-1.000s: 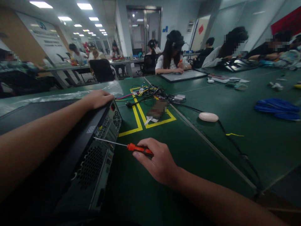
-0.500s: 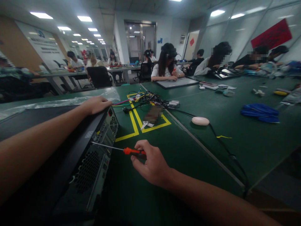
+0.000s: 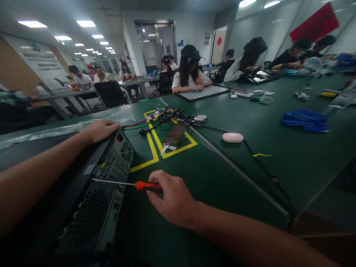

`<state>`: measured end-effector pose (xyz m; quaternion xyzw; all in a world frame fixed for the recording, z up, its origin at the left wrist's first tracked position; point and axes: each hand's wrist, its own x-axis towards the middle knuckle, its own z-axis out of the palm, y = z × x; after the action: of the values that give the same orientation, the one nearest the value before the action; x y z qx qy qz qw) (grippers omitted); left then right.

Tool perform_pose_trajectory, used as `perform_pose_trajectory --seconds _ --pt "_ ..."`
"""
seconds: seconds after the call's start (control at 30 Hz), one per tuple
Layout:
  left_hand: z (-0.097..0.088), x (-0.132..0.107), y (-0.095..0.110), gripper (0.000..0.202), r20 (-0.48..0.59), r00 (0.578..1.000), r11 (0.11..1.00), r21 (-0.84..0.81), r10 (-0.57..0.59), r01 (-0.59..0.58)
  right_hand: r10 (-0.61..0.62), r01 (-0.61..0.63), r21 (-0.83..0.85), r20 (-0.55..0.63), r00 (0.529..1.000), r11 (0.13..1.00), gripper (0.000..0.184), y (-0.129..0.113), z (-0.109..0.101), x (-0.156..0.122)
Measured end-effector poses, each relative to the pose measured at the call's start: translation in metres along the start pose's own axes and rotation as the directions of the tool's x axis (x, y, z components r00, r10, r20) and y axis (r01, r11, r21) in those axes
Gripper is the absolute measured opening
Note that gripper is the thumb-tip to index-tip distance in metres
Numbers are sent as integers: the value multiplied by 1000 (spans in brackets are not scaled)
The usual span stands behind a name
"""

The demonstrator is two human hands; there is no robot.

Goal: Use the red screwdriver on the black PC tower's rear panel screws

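Note:
A black desktop computer case [image 3: 63, 178] lies at the left, its rear panel with vent holes and fan grille turned towards the right. My left hand [image 3: 104, 129] rests on the far rear corner of its top, fingers extended to the edge. In my right hand [image 3: 169, 196] is a screwdriver [image 3: 140, 185] with an orange and black handle, fingers closed around the grip. Its long metal shaft points left, and the tip meets the case's rear edge above the large vent. Any screw at the tip is too small to make out.
Beyond the case lie a tangle of cables [image 3: 172, 113] and a dark pixelated object [image 3: 175, 135] by yellow tape. To the right are a pale pink oval item [image 3: 233, 137] on the table, a black cable and a blue bundle [image 3: 304, 120]. Several people sit farther back.
The whole view has shifted, so the case, hands and table appear farther left. My right hand still holds the screwdriver at the rear edge, and my left hand stays on the case.

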<state>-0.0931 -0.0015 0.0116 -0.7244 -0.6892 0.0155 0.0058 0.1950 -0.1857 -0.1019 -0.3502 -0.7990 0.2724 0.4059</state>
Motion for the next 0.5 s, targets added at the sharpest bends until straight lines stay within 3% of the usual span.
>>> perform_pose_trajectory --seconds 0.5 --pt "0 -1 1 62 -13 1000 999 -40 0 0 -10 10 21 0 1000 1000 13 0 -1 -1"
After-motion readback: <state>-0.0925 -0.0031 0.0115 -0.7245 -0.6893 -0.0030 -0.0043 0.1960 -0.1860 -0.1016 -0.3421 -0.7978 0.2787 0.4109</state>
